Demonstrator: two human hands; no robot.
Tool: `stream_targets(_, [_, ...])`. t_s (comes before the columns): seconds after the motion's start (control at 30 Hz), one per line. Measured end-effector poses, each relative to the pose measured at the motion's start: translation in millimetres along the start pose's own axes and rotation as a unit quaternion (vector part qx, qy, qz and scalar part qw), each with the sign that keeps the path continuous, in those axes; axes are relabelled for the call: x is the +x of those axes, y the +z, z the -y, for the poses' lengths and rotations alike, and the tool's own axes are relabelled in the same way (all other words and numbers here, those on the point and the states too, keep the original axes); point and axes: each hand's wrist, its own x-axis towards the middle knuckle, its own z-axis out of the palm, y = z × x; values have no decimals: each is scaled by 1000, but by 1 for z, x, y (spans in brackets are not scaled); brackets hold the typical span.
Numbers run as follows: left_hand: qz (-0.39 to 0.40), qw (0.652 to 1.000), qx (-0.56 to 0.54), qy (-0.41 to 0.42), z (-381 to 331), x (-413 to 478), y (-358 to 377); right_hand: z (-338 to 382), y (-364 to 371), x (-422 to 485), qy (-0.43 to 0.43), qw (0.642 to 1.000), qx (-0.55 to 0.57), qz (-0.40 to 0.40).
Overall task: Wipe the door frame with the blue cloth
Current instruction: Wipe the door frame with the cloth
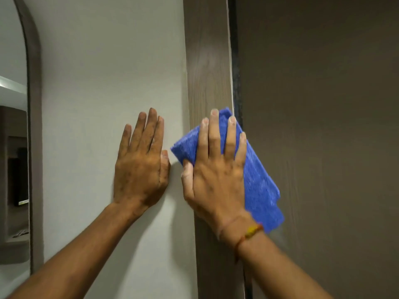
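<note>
A brown wood-grain door frame (208,61) runs vertically through the middle of the view. My right hand (216,169) lies flat on the blue cloth (259,182), pressing it against the frame; the cloth spreads past my fingers onto the door side. My left hand (141,162) rests flat on the white wall just left of the frame, fingers together, holding nothing. A yellow-and-orange thread band sits on my right wrist.
The brown door (323,126) fills the right side, with a dark gap (236,72) between it and the frame. The white wall (108,72) lies left of the frame. At the far left an arched grey-edged opening (34,126) shows shelves beyond.
</note>
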Motion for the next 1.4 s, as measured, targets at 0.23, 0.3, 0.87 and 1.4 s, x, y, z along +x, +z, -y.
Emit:
stream_targets(0.23, [3, 1000, 9, 1, 0, 2, 0, -1, -19, 103, 2, 999, 20, -28])
stream_targets(0.3, [1, 1000, 3, 7, 1, 1, 0, 0, -12, 70, 4, 999, 33, -32])
stream_targets(0.87, [-11, 1000, 0, 14, 2, 0, 1, 8, 1, 14, 32, 998, 29, -44])
stream_targets(1.4, [-14, 1000, 2, 14, 4, -1, 4, 15, 2, 4, 36, 998, 13, -41])
